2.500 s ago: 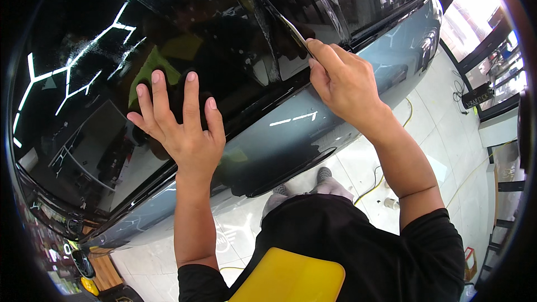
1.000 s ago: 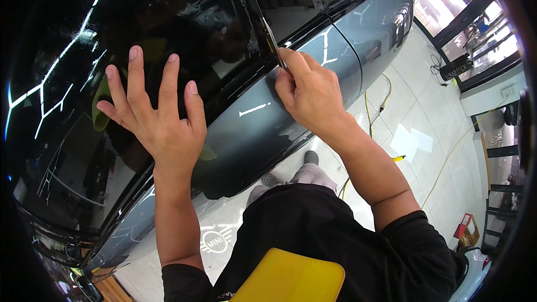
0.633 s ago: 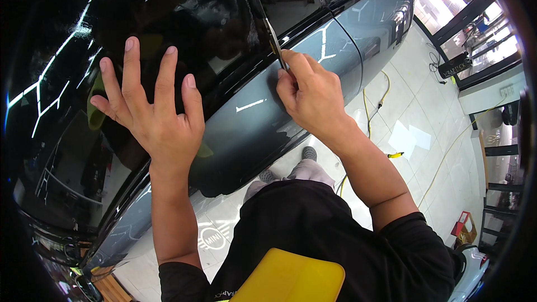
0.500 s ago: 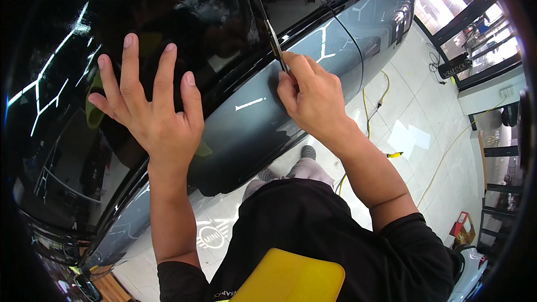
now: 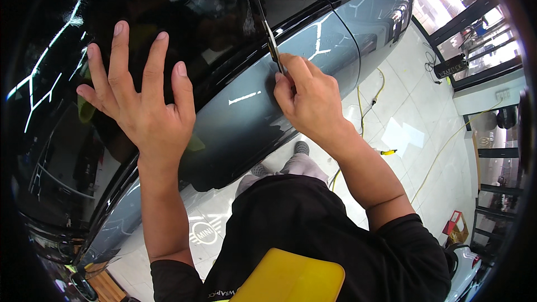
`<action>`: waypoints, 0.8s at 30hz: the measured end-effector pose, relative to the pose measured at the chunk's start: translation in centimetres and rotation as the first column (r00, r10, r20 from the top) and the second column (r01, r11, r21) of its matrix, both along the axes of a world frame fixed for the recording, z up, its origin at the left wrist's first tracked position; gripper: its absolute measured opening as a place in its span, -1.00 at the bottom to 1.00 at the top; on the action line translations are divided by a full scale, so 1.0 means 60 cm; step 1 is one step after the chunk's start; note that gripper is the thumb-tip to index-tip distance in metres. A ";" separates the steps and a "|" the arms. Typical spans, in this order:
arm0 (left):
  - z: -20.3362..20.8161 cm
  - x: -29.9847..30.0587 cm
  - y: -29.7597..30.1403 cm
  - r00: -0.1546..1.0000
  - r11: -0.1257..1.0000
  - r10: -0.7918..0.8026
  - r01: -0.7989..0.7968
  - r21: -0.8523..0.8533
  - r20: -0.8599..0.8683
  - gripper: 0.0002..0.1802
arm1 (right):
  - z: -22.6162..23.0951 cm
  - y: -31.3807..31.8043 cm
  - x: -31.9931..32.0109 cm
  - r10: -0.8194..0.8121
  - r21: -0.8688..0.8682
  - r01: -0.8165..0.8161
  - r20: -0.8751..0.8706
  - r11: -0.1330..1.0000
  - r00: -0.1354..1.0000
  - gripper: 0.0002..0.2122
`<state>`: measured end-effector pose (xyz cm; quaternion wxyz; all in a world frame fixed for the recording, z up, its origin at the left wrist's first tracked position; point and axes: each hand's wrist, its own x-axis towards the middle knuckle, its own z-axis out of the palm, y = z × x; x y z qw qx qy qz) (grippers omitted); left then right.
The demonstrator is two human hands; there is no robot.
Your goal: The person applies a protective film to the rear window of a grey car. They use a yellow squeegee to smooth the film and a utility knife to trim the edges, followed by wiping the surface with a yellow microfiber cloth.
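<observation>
Left hand [image 5: 148, 112] spreads fingers [image 5: 153, 71] wide over dark glass [image 5: 193, 39]; right hand [image 5: 309, 95] pinches a slim tool [image 5: 272, 43]

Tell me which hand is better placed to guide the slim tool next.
Probably the right hand: it grips the slim tool, which points over the dark window. The left hand is spread open, holding nothing visible.

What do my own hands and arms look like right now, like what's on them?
Your left hand and right hand are bare: no gloves, and no ring, watch or bracelet shows on either. The left sleeve and right sleeve are black and short, leaving both forearms uncovered, with no marking visible on the sleeve fabric.
</observation>
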<state>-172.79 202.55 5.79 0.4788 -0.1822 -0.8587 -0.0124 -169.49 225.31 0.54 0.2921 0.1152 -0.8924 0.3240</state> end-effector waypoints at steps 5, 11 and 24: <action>0.001 0.001 -0.001 1.000 1.000 0.003 -0.003 -0.001 0.004 -0.63 | -0.004 -0.002 0.006 0.008 0.006 -0.008 0.011 1.000 1.000 -0.77; -0.001 -0.002 -0.002 1.000 1.000 -0.023 0.023 0.012 -0.003 -0.64 | -0.008 -0.001 0.011 0.007 0.013 -0.007 0.033 1.000 0.999 -0.77; -0.003 -0.003 -0.004 1.000 1.000 -0.018 0.018 0.005 -0.006 -0.64 | -0.014 -0.001 0.025 0.012 0.006 -0.012 0.070 1.000 0.998 -0.78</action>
